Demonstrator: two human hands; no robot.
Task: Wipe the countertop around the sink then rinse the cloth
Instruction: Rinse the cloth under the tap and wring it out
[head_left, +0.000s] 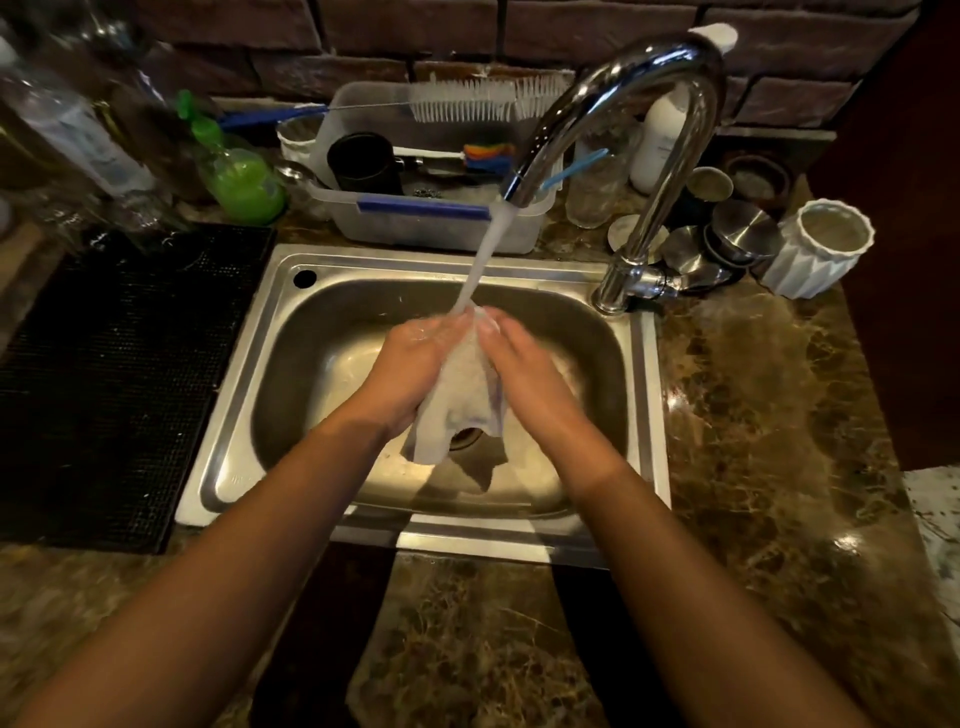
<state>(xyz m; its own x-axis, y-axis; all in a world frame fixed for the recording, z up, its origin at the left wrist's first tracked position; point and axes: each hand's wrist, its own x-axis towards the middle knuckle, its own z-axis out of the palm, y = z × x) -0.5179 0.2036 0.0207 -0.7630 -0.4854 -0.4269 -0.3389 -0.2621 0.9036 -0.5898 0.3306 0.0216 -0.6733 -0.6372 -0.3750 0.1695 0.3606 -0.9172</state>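
Note:
A pale grey cloth (462, 405) hangs over the steel sink (291, 364), pressed between my two hands. My left hand (410, 369) grips its left side and my right hand (524, 369) grips its right side. Water runs from the chrome tap (639, 119) in a stream (483, 254) onto the cloth's top edge and my fingertips. The cloth's lower corners dangle above the drain. Brown marble countertop (769, 415) surrounds the sink.
A black mat (114, 374) lies left of the sink. Behind it stand a green bottle (239, 176) and a clear plastic tub (431, 218) with brushes and a black cup. Steel lids, jars and a white ribbed pot (821, 249) crowd the back right.

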